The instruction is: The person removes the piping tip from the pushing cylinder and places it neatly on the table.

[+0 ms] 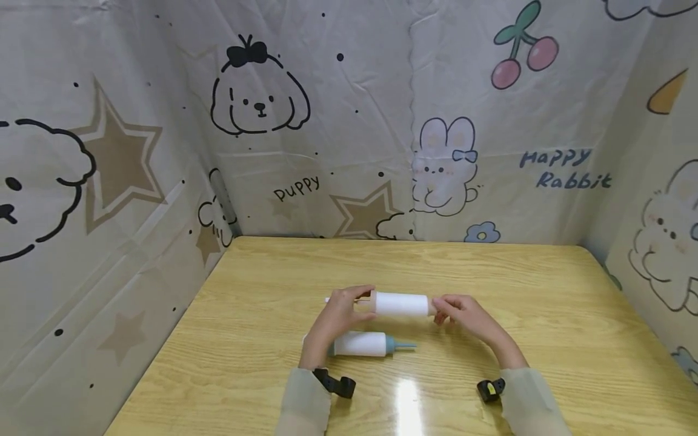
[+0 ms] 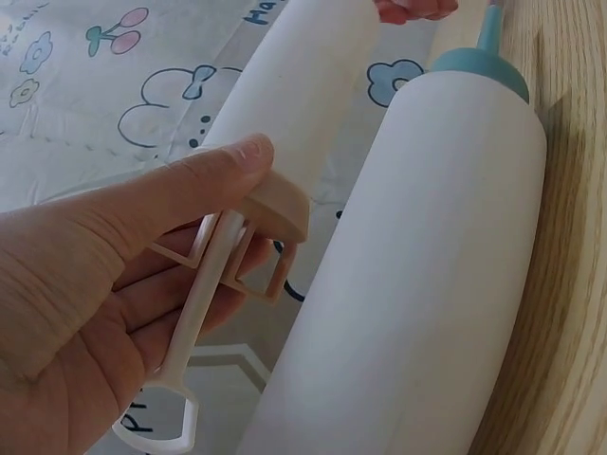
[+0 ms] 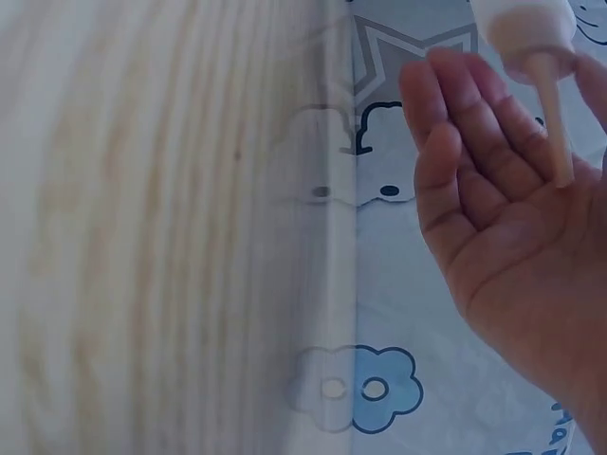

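Observation:
A white icing syringe (image 1: 400,304) with peach end fittings is held level above the table between both hands. My left hand (image 1: 339,312) grips its plunger end, the thumb (image 2: 223,166) on the barrel beside the peach finger loops (image 2: 261,270). The white plunger rod (image 2: 201,303) extends past the palm to a ring handle. At the other end, my right hand (image 1: 463,312) pinches the peach nozzle cap, and the thin nozzle (image 3: 555,123) points into the palm. A second white icing syringe (image 1: 360,344) with teal fittings lies closer to me, its left end partly hidden by my left wrist.
The wood-grain table (image 1: 262,272) ends at a back edge against a printed cloth (image 1: 349,121). More cloth hangs along the left and right sides. Small black cameras (image 1: 340,385) sit on both wrists.

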Demonstrator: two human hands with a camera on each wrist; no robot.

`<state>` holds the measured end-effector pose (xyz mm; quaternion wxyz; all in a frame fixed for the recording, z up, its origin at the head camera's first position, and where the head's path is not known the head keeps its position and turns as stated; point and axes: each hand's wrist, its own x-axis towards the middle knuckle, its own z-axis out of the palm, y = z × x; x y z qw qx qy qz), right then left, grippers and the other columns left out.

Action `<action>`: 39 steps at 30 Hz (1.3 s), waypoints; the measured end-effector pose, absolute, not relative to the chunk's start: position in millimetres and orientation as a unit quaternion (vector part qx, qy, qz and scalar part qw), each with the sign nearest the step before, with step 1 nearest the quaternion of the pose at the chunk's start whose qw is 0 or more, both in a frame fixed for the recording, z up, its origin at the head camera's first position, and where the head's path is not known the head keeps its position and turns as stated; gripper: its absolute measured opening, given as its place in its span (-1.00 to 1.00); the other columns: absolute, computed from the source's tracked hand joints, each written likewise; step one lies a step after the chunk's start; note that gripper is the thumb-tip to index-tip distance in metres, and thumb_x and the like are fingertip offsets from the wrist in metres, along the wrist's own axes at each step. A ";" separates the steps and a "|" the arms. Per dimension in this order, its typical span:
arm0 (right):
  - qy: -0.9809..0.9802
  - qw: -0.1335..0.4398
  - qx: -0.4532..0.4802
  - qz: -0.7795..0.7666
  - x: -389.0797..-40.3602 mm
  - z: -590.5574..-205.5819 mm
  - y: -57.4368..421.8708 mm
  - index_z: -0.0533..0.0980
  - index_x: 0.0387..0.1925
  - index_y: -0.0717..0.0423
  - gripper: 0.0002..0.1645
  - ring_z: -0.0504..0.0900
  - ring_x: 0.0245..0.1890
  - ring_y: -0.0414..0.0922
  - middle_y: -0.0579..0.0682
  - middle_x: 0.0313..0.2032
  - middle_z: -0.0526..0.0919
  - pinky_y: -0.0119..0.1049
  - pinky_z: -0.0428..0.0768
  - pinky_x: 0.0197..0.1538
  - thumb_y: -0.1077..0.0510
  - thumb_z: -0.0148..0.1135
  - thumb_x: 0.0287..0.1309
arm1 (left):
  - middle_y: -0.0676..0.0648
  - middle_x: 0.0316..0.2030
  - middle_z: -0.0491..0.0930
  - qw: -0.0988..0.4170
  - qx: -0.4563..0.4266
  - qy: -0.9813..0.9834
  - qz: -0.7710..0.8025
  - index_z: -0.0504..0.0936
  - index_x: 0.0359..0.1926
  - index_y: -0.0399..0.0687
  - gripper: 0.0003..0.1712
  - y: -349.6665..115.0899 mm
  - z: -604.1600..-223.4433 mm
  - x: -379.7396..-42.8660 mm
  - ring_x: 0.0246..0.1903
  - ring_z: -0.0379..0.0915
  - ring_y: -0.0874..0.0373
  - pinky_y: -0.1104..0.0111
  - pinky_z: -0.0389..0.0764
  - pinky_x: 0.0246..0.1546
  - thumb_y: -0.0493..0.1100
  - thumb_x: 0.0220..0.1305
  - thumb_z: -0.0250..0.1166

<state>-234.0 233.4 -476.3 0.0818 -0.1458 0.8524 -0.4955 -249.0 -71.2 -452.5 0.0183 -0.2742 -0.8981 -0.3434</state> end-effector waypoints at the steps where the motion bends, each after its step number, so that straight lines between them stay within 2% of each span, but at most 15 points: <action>1: 0.851 0.085 -0.145 -0.498 -233.9 -476.6 234.1 0.61 -0.21 0.21 -0.58 0.59 -0.32 0.00 0.18 -0.32 0.70 -0.28 0.56 -0.36 -0.03 -0.01 0.46 | -0.16 0.12 0.64 0.019 -0.276 -0.898 -0.342 0.52 0.24 -0.16 -0.35 -70.6 -452.2 -249.3 0.05 0.63 -0.02 0.19 0.67 0.05 -0.10 0.13 0.45; 5: 0.849 0.080 -0.137 -0.503 -232.7 -477.1 235.3 0.59 -0.16 0.19 -0.64 0.61 -0.26 -0.05 0.16 -0.26 0.69 -0.28 0.57 -0.28 -0.03 0.10 0.39 | -0.17 0.10 0.65 0.020 -0.284 -0.896 -0.340 0.53 0.23 -0.18 -0.35 -69.4 -451.6 -250.8 0.04 0.64 -0.04 0.18 0.67 0.04 -0.10 0.12 0.46; 9: 0.856 0.058 -0.126 -0.498 -231.0 -476.8 235.3 0.58 -0.07 0.13 -0.64 0.63 -0.03 -0.03 0.12 -0.08 0.68 -0.24 0.62 -0.05 -0.05 0.23 0.30 | -0.18 0.11 0.64 0.013 -0.286 -0.894 -0.346 0.52 0.24 -0.18 -0.34 -68.9 -451.5 -253.1 0.06 0.62 -0.07 0.16 0.66 0.06 -0.10 0.13 0.46; 12: 0.865 0.028 -0.131 -0.483 -229.9 -476.5 235.4 0.57 -0.04 0.07 -0.64 0.61 0.06 0.01 0.09 0.00 0.67 -0.25 0.63 0.02 -0.05 0.29 0.24 | -0.17 0.13 0.63 0.009 -0.286 -0.893 -0.347 0.52 0.24 -0.16 -0.34 -68.4 -451.5 -255.5 0.08 0.61 -0.06 0.16 0.65 0.08 -0.08 0.13 0.45; 18: 0.868 -0.035 -0.176 -0.463 -230.6 -479.1 233.1 0.56 -0.05 0.08 -0.65 0.63 -0.09 -0.10 0.08 -0.07 0.69 -0.35 0.65 -0.08 0.05 0.37 0.17 | -0.17 0.10 0.64 0.008 -0.288 -0.890 -0.354 0.53 0.23 -0.18 -0.35 -70.5 -452.2 -258.2 0.06 0.60 -0.11 0.12 0.65 0.07 -0.09 0.13 0.46; 22: 0.868 -0.050 -0.184 -0.459 -232.8 -480.2 231.3 0.53 0.04 0.12 -0.55 0.62 -0.04 -0.06 0.09 -0.01 0.67 -0.40 0.62 -0.05 0.05 0.38 0.16 | -0.16 0.13 0.62 0.004 -0.280 -0.891 -0.357 0.53 0.24 -0.14 -0.35 -72.6 -451.6 -258.2 0.08 0.59 -0.11 0.11 0.64 0.09 -0.08 0.13 0.45; 25: 0.864 -0.041 -0.168 -0.473 -234.2 -478.4 231.2 0.48 0.12 0.18 -0.50 0.58 0.05 0.06 0.11 0.06 0.64 -0.39 0.59 0.00 0.03 0.32 0.22 | -0.16 0.14 0.62 0.007 -0.280 -0.892 -0.356 0.53 0.25 -0.12 -0.35 -73.1 -451.1 -258.8 0.09 0.59 -0.08 0.12 0.64 0.10 -0.07 0.14 0.45; 27: 0.861 -0.024 -0.155 -0.485 -234.5 -476.1 231.8 0.48 0.11 0.20 -0.54 0.58 0.03 0.08 0.12 0.04 0.63 -0.36 0.59 -0.03 0.01 0.22 0.32 | -0.16 0.14 0.62 0.010 -0.282 -0.891 -0.356 0.53 0.24 -0.12 -0.36 -72.9 -450.5 -258.7 0.09 0.59 -0.07 0.13 0.64 0.10 -0.07 0.14 0.45; 29: 0.858 0.000 -0.146 -0.492 -234.7 -474.3 232.9 0.52 0.03 0.20 -0.61 0.59 -0.04 0.04 0.12 -0.04 0.65 -0.31 0.61 -0.09 -0.01 0.10 0.40 | -0.17 0.13 0.62 0.011 -0.282 -0.890 -0.359 0.53 0.24 -0.13 -0.36 -72.5 -450.3 -258.1 0.09 0.59 -0.08 0.12 0.63 0.10 -0.09 0.14 0.45; 32: 0.856 0.039 -0.145 -0.494 -234.4 -472.7 234.8 0.58 -0.15 0.22 -0.58 0.60 -0.22 -0.03 0.13 -0.22 0.69 -0.26 0.59 -0.21 -0.03 -0.05 0.48 | -0.18 0.13 0.63 0.012 -0.280 -0.888 -0.366 0.54 0.23 -0.14 -0.37 -71.5 -450.4 -255.9 0.08 0.59 -0.09 0.11 0.63 0.09 -0.11 0.13 0.45; 35: 0.850 0.068 -0.150 -0.500 -233.8 -473.3 236.4 0.60 -0.23 0.23 -0.56 0.61 -0.31 -0.04 0.15 -0.35 0.71 -0.25 0.56 -0.29 -0.02 -0.06 0.48 | -0.18 0.12 0.63 0.010 -0.282 -0.886 -0.368 0.54 0.23 -0.16 -0.36 -70.3 -451.5 -253.3 0.08 0.60 -0.08 0.11 0.64 0.08 -0.10 0.13 0.45; 39: 0.844 0.075 -0.155 -0.508 -233.8 -475.7 237.8 0.60 -0.18 0.22 -0.63 0.62 -0.30 -0.04 0.16 -0.32 0.70 -0.25 0.58 -0.29 -0.01 0.05 0.43 | -0.18 0.11 0.64 0.009 -0.284 -0.884 -0.370 0.53 0.23 -0.17 -0.36 -69.3 -453.0 -252.5 0.08 0.60 -0.07 0.10 0.64 0.08 -0.11 0.12 0.46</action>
